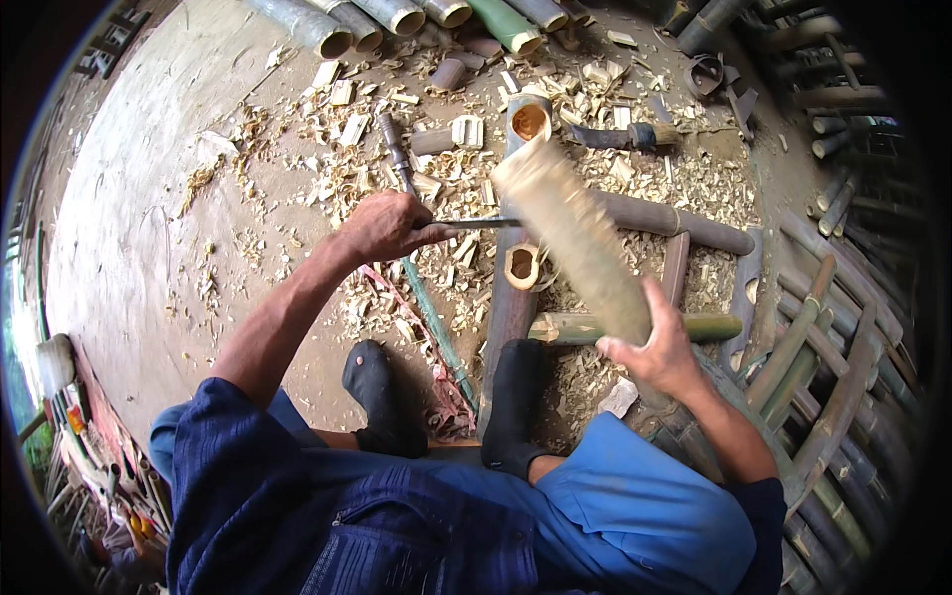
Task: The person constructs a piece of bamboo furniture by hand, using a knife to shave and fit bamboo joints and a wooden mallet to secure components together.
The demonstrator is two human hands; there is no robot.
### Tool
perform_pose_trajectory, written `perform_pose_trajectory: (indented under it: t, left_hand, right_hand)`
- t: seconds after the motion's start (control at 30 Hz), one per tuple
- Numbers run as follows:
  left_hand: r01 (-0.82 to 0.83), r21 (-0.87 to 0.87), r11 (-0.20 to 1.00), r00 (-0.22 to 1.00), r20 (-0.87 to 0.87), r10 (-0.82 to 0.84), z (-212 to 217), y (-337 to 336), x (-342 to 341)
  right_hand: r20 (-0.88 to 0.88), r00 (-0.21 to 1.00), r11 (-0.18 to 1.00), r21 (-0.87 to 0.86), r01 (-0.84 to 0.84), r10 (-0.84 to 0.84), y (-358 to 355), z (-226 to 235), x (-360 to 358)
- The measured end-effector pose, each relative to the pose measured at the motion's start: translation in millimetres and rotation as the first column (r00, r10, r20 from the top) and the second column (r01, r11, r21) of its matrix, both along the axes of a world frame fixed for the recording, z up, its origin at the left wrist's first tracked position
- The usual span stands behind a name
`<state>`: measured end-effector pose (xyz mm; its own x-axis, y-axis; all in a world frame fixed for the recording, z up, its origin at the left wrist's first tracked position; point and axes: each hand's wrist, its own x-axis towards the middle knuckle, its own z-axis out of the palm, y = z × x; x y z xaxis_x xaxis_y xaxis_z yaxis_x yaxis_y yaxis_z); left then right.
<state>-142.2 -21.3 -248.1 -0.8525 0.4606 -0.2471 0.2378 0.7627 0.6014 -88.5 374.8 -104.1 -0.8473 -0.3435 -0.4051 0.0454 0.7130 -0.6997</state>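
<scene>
My left hand (385, 226) grips the handle of a metal chisel (484, 223) whose blade lies level against a dark bamboo pole (512, 297) with holes cut in it. My right hand (650, 352) holds a pale bamboo billet (570, 233) raised at a slant over the chisel; the billet is blurred. The pole runs away from me between my two black-socked feet (516, 407), and its far end (529, 121) is open and hollow.
Wood chips and bamboo offcuts (436, 139) litter the concrete floor. Cut bamboo tubes (397, 18) lie at the top, a green bamboo piece (694, 327) crosses to the right, and dark bamboo poles (833, 397) are stacked on the right. A green rod (436, 327) lies left of the pole.
</scene>
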Motion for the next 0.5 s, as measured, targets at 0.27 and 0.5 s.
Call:
perform_pose_trajectory:
  t: [0.27,0.5]
  left_hand:
    - [0.069,-0.148,0.987,0.998,0.001,-0.069,-4.7,-10.1,7.9]
    - [0.011,-0.277,0.961,1.0,0.016,-0.007,-4.6,-1.2,12.4]
  right_hand:
    - [0.147,0.964,0.919,-0.299,0.258,-0.223,-6.7,-1.7,-14.5]
    - [0.091,0.986,0.975,-0.156,0.156,-0.143,-28.2,-5.6,-7.3]
